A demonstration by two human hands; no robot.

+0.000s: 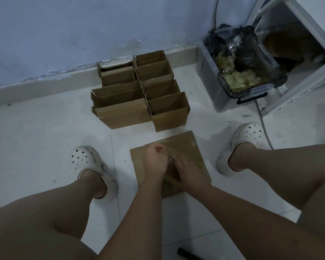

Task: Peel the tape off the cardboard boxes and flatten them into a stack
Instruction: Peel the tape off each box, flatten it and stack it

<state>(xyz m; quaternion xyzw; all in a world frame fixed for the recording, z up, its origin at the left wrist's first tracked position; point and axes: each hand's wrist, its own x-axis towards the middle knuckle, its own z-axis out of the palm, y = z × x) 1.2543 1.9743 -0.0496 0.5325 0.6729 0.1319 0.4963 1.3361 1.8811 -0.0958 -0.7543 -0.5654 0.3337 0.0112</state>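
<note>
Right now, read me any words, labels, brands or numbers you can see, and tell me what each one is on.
There is no readable text anywhere in this view.
On the flattened cardboard box: plain brown, only clear tape.
On the open cardboard boxes by the wall: no print showing.
On the white clogs: no brand visible.
On the plastic bin and black bag: no label showing.

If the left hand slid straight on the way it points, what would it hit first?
The left hand would probably meet the nearest open box beyond the flat cardboard; depth is unclear.
</note>
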